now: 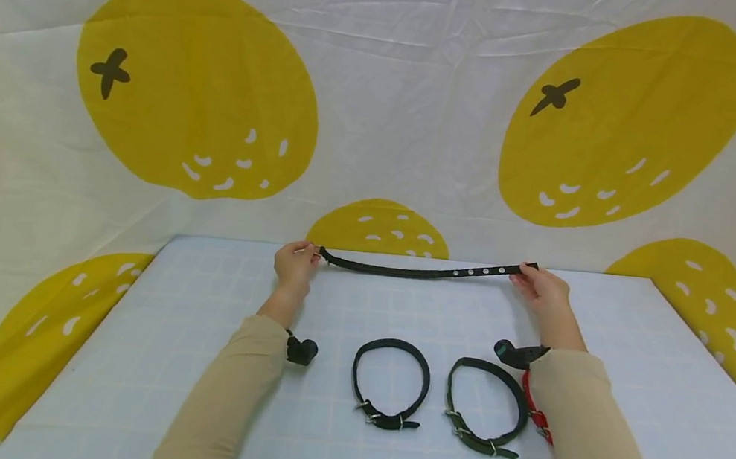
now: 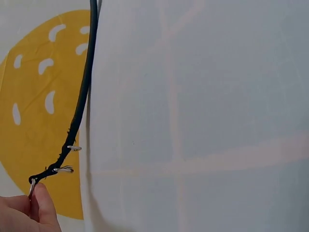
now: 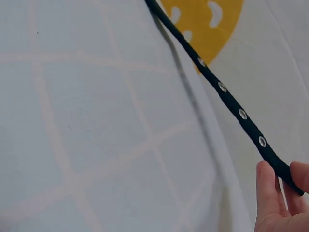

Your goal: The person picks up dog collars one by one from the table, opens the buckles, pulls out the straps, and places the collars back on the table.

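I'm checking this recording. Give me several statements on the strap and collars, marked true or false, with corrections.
1. The left grip pinches the metal-fitted end of the dark strap. True.
2. The right grip holds the end with the eyelets. True.
3. The strap is fastened in a loop. False: it stretches between both grips.
4. The dark green collar lies between the black collar and the red collar. True.
5. The red collar is fully visible. False: the right sleeve partly hides it.

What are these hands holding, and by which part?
A dark strap: the left hand pinches the metal piece at one end, the right hand the end beyond the eyelets.
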Action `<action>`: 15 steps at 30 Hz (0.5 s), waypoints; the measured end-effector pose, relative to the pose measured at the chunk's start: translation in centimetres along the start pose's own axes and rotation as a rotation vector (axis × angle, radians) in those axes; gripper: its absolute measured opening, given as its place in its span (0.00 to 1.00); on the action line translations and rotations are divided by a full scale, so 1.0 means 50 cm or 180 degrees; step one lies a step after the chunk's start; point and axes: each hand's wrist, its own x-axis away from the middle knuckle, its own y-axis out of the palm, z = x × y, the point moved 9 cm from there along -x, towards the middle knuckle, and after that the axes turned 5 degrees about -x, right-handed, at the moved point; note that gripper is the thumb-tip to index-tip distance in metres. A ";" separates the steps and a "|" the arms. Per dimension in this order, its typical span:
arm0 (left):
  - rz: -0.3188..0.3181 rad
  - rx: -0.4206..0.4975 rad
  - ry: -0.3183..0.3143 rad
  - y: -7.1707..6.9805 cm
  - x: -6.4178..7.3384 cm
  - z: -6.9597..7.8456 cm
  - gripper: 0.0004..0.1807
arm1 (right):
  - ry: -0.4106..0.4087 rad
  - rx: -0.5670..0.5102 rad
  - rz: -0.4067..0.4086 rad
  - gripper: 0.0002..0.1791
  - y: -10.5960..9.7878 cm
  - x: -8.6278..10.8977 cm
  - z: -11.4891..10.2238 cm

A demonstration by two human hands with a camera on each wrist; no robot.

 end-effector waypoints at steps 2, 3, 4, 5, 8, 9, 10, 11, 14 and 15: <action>0.0021 0.0016 0.0007 -0.003 -0.003 0.001 0.15 | 0.0025 0.0012 0.0032 0.07 -0.004 -0.008 0.004; 0.0024 0.0028 0.0007 -0.003 -0.004 0.001 0.15 | 0.0023 0.0023 0.0053 0.07 -0.007 -0.012 0.006; 0.0022 0.0043 0.0004 -0.003 -0.005 0.002 0.15 | 0.0019 0.0024 0.0089 0.06 -0.009 -0.014 0.008; 0.0017 0.0046 -0.0007 -0.002 -0.006 0.001 0.16 | 0.0023 0.0010 0.0106 0.05 -0.010 -0.015 0.009; 0.0017 0.0065 -0.0054 -0.004 -0.007 -0.003 0.16 | 0.0079 0.0014 0.0195 0.06 -0.018 -0.014 0.019; 0.0023 0.0073 -0.0062 -0.005 -0.007 -0.005 0.16 | 0.0109 0.0026 0.0211 0.07 -0.020 -0.014 0.024; 0.0033 0.0070 -0.0073 -0.007 -0.008 -0.007 0.16 | 0.0133 0.0056 0.0222 0.08 -0.021 -0.013 0.028; 0.0032 0.0058 -0.0083 -0.009 -0.009 -0.009 0.16 | 0.0143 0.0155 0.0217 0.10 -0.022 -0.012 0.030; -0.0026 0.0033 -0.0092 -0.011 -0.012 -0.012 0.16 | 0.0096 0.0552 0.0190 0.16 -0.023 -0.008 0.031; -0.0058 0.0014 -0.0093 -0.010 -0.013 -0.012 0.16 | 0.0084 0.0588 0.0202 0.17 -0.024 -0.008 0.031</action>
